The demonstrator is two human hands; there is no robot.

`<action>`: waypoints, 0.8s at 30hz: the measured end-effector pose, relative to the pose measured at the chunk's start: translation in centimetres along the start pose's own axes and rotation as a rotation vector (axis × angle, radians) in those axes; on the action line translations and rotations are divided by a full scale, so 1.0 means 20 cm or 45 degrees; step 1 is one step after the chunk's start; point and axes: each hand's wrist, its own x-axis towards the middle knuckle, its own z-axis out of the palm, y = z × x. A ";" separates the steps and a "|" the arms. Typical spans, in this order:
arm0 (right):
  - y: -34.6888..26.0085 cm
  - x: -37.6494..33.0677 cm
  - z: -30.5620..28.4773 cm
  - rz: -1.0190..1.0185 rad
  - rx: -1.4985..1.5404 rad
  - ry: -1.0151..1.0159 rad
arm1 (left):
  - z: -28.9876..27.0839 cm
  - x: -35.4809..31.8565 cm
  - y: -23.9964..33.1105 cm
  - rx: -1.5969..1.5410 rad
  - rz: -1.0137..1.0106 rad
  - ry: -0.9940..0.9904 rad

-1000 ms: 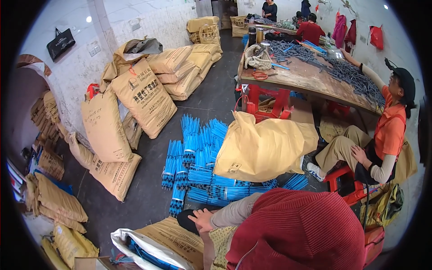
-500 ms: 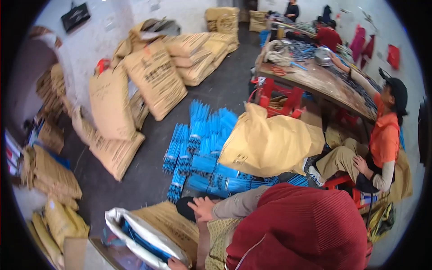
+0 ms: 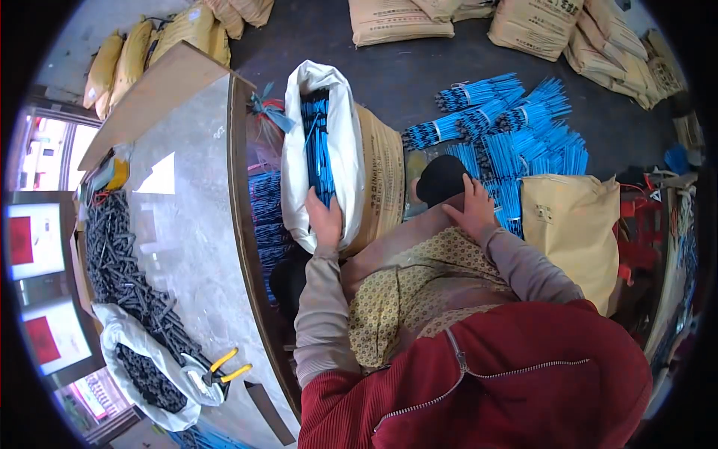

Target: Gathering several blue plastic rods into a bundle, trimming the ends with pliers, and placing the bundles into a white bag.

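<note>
A paper sack (image 3: 383, 176) with a white plastic liner (image 3: 345, 142) stands to the left of my knees, its mouth spread wide. Inside are blue rods (image 3: 318, 153) with black ends. My left hand (image 3: 325, 224) lies at the near side of the mouth, its stretched fingers reaching in against the rods; it does not visibly hold any. My right hand (image 3: 475, 209) rests on my right knee, fingers spread and holding nothing. A patterned apron (image 3: 396, 292) covers my lap.
Bundled blue rods (image 3: 523, 142) lie on the floor ahead. An upright tan sack (image 3: 572, 224) stands right. At left, a table (image 3: 187, 217) carries dark short pieces (image 3: 123, 254), a white bag (image 3: 146, 367) of them and yellow-handled pliers (image 3: 224, 370). Full sacks (image 3: 400, 22) lie farther off.
My view has swung left and down, bringing the lined sack and the left table into full sight. My right hand stays on my knee; my left stays by the sack's mouth.
</note>
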 end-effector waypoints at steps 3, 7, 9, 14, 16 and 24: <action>-0.01 0.01 0.02 0.021 0.065 -0.006 | 0.02 0.06 0.00 0.095 -0.042 -0.105; -0.19 0.14 -0.22 -0.150 -0.187 -0.247 | 0.02 0.14 -0.06 0.091 0.050 -0.117; -0.32 0.28 -0.23 -0.410 0.098 -0.024 | -0.02 0.19 -0.04 0.290 0.018 0.116; -1.01 0.38 -0.08 -0.809 0.919 -0.225 | -0.13 0.26 -0.17 -0.112 -0.185 -0.049; -1.23 0.41 0.10 -0.680 1.219 -0.399 | -0.12 0.29 -0.14 -0.269 -0.198 -0.059; -1.12 0.55 0.48 -1.054 -0.124 -0.402 | -0.15 0.36 -0.04 -0.587 -0.167 0.005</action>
